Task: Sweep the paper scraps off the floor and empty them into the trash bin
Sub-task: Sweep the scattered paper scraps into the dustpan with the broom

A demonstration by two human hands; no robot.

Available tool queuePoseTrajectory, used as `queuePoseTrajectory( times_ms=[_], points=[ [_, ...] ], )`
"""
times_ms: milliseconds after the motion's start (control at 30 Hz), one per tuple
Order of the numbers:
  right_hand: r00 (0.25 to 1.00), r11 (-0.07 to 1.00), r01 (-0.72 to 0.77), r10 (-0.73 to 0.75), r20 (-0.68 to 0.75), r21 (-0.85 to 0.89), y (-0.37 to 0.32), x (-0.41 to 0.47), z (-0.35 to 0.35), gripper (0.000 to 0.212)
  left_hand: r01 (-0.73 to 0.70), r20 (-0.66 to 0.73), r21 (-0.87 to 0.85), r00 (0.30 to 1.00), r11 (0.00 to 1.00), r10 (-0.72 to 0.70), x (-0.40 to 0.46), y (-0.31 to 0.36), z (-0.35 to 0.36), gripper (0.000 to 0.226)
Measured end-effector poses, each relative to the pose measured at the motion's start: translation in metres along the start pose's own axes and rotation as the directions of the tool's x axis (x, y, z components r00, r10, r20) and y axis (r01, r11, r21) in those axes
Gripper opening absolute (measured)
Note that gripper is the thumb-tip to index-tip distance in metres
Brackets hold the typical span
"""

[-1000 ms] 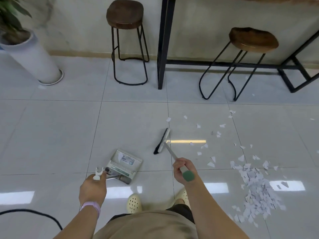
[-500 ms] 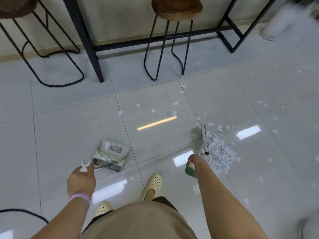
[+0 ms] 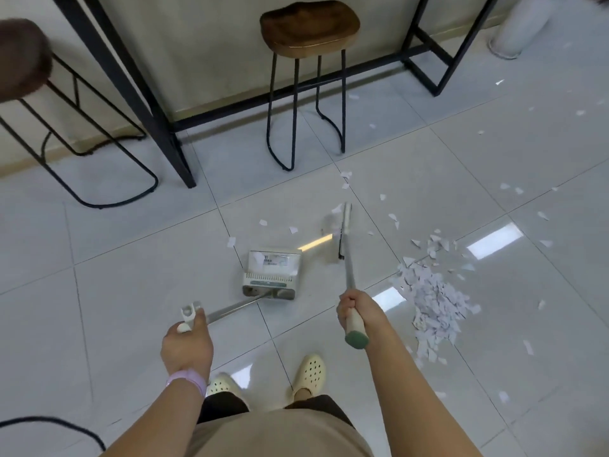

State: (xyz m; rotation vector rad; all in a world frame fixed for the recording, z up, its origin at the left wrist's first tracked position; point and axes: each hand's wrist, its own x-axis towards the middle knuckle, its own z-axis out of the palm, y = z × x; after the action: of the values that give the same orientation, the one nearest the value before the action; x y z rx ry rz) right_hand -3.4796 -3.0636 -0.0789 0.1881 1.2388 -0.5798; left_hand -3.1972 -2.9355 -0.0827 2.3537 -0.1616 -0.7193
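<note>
My right hand (image 3: 357, 308) grips the cream handle of a broom (image 3: 344, 237) whose dark-bristled head rests on the tiles ahead, left of a heap of white paper scraps (image 3: 431, 298). Loose scraps (image 3: 392, 217) lie scattered around the broom head and farther right. My left hand (image 3: 186, 346) holds the long metal handle of a white dustpan (image 3: 273, 270), which sits on the floor between my hands, left of the broom. No trash bin is in view.
A wooden stool (image 3: 308, 28) on black legs stands straight ahead, another stool (image 3: 19, 57) at the far left, with a black table frame (image 3: 131, 90) between them. A white planter (image 3: 520, 24) stands at the top right. A black cable (image 3: 49, 427) crosses the lower left floor.
The view swung right, then back a little. The broom swept from left of the scraps to the heap, then its head moved away forward-left. The dustpan came closer to the broom.
</note>
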Motion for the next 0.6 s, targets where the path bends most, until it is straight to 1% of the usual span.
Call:
queuePoseTrajectory(
  times_ms=[100,233,333,400,500,600],
  points=[
    [0.994,0.996,-0.075,0.079,0.071,-0.054,0.014,0.009,0.056,0.027,-0.004,-0.005,-0.033,1.0,0.999,0.003,0.014,-0.001,-0.011,0.045],
    [0.97,0.98,-0.148,0.17,0.174,-0.133,0.046,0.024,0.145,0.022,-0.064,0.04,-0.023,0.997,0.998,0.065,0.048,0.008,-0.028,0.046],
    [0.939,0.963,-0.219,0.252,0.234,-0.157,0.071,0.035,0.211,0.02,-0.107,0.067,0.046,0.992,0.993,0.103,0.087,0.015,-0.051,0.043],
    [0.91,0.948,-0.287,0.315,0.268,-0.139,0.087,0.043,0.251,0.025,-0.121,0.072,0.098,0.991,0.988,0.114,0.117,0.016,-0.069,0.042],
    [0.884,0.932,-0.342,0.364,0.293,-0.122,0.114,0.062,0.305,0.035,-0.124,0.069,0.145,0.991,0.982,0.115,0.162,0.017,-0.092,0.039],
    [0.869,0.915,-0.377,0.403,0.285,-0.144,0.146,0.08,0.348,0.034,-0.116,0.056,0.164,0.993,0.98,0.108,0.197,0.017,-0.111,0.039]
  ],
)
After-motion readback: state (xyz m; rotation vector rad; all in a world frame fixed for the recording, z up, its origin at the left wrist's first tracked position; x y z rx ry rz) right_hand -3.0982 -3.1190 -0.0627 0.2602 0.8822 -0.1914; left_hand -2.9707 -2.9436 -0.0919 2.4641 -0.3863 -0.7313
